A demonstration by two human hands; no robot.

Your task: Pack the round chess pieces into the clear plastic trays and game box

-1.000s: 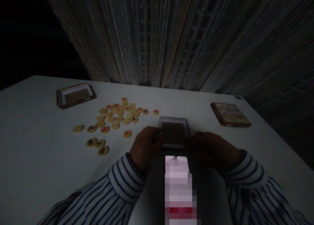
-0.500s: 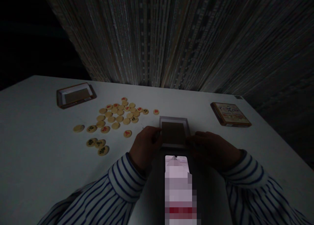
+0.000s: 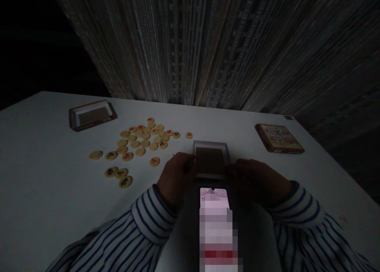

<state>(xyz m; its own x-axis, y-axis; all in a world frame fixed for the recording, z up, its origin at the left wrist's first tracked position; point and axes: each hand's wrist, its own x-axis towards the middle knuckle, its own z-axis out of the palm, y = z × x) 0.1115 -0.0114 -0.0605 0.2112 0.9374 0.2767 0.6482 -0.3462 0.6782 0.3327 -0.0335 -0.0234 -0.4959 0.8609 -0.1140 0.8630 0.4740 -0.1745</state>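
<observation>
A small open box with pale walls and a brown inside lies on the white table in front of me. My left hand grips its left side, the fingers bent at the wall. On the right side, my right hand has its fingertips against the box wall, closed on it. Just below the box is a lit phone, its screen mostly blurred out. Several round wooden pieces are scattered left of the box, some with red or black characters, others blank side up.
Another open box sits at the back left of the white table. A closed box with a printed lid lies at the right. A striped curtain hangs behind the table.
</observation>
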